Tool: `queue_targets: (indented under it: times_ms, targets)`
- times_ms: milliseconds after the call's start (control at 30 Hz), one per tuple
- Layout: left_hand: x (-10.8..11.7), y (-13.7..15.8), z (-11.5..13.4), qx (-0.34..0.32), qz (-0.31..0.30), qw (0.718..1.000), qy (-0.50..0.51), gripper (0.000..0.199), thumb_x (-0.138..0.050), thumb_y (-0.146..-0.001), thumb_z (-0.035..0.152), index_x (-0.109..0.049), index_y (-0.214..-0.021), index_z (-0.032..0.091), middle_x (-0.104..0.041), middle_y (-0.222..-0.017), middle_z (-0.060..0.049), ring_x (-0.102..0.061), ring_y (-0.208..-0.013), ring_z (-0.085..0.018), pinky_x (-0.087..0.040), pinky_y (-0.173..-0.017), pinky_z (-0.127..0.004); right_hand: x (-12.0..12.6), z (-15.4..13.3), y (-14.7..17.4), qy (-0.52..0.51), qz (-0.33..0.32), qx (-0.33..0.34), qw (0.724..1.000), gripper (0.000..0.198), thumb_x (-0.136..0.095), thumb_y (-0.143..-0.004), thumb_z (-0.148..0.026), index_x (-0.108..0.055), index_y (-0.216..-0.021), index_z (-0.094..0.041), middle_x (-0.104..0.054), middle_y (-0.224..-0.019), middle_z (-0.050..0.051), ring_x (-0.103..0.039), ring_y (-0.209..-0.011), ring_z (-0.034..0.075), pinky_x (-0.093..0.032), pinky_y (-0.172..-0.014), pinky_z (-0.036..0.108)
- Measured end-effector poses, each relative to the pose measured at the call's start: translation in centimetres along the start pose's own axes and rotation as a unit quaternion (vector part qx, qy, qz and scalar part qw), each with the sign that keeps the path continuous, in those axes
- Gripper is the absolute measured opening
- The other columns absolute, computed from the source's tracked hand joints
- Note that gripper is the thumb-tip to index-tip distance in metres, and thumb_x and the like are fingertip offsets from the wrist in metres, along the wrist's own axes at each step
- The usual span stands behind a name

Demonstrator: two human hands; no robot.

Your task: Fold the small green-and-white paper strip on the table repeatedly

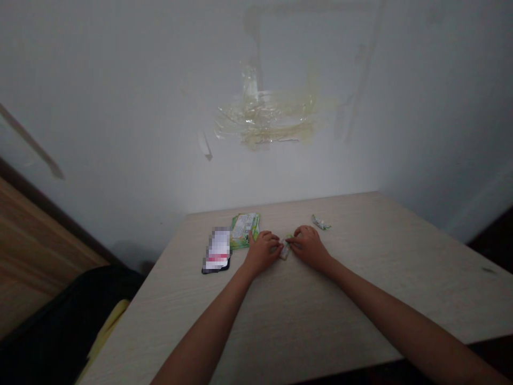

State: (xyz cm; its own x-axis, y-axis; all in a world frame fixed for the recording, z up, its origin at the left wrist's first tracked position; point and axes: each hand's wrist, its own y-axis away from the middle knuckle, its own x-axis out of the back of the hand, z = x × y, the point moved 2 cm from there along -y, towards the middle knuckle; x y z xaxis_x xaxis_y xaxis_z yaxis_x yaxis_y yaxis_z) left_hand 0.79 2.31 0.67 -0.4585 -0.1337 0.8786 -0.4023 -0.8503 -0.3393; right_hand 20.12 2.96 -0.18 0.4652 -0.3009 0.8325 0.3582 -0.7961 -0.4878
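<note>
Between my hands lies a small green-and-white wrapper (284, 250) on the table, its exact kind too small to make out. My left hand (263, 252) has its fingertips pinched at the wrapper's left edge, with the thumb side near a larger green packet (245, 227). From the other side, my right hand (310, 247) holds the wrapper's right edge with thumb and fingers bent together. A twisted green-and-white strip of wrapper (320, 223) rests beyond my right hand.
A phone (217, 249) with a lit, blurred-out screen lies left of the green packet. The pale wooden table (192, 310) meets a wall with peeling clear tape (264, 115). Dark and yellow cloth (106, 326) sits by the table's left side.
</note>
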Motion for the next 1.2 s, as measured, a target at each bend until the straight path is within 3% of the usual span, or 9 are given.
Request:
queue_targets:
  times_ms: [433, 567, 1000, 1200]
  targets:
    - [-0.4, -0.6, 0.6, 0.028, -0.004, 0.999, -0.015, 0.016, -0.065, -0.087, 0.04, -0.076, -0.091, 0.029, -0.069, -0.096, -0.003, -0.056, -0.107, -0.023, -0.012, -0.113, -0.062, -1.5, 1.8, -0.1, -0.041, -0.008, -0.002, 0.999, 0.024, -0.068, -0.087, -0.033, -0.074, -0.11, -0.035, -0.058, -0.11, 0.009, -0.052, -0.105, 0.023, -0.04, -0.095, 0.039]
    - [-0.5, -0.6, 0.5, 0.035, -0.005, 0.999, -0.02, 0.019, -0.065, -0.086, 0.042, -0.075, -0.1, 0.033, -0.069, -0.098, -0.003, -0.056, -0.109, -0.024, -0.013, -0.113, -0.061, -1.9, 2.1, -0.1, -0.038, -0.011, -0.002, 0.999, 0.025, -0.068, -0.087, -0.032, -0.074, -0.111, -0.036, -0.058, -0.112, 0.009, -0.052, -0.106, 0.024, -0.041, -0.095, 0.04]
    - [-0.4, -0.3, 0.4, 0.025, -0.004, 0.999, -0.019, 0.014, -0.066, -0.086, 0.042, -0.075, -0.094, 0.034, -0.072, -0.114, -0.001, -0.051, -0.121, -0.025, -0.007, -0.113, -0.069, -1.6, 2.5, 0.0, -0.094, 0.031, 0.022, 0.995, 0.018, -0.072, -0.083, -0.026, -0.079, -0.099, -0.029, -0.065, -0.105, 0.008, -0.057, -0.101, 0.022, -0.045, -0.093, 0.038]
    - [-0.4, -0.1, 0.3, 0.05, 0.022, 0.998, -0.024, 0.013, -0.07, -0.083, 0.044, -0.075, -0.091, 0.035, -0.064, -0.123, -0.001, -0.048, -0.123, -0.028, -0.003, -0.111, -0.074, -1.6, 2.4, 0.0, -0.094, 0.024, 0.023, 0.995, 0.016, -0.072, -0.082, -0.028, -0.079, -0.097, -0.03, -0.065, -0.104, 0.008, -0.057, -0.101, 0.023, -0.044, -0.093, 0.038]
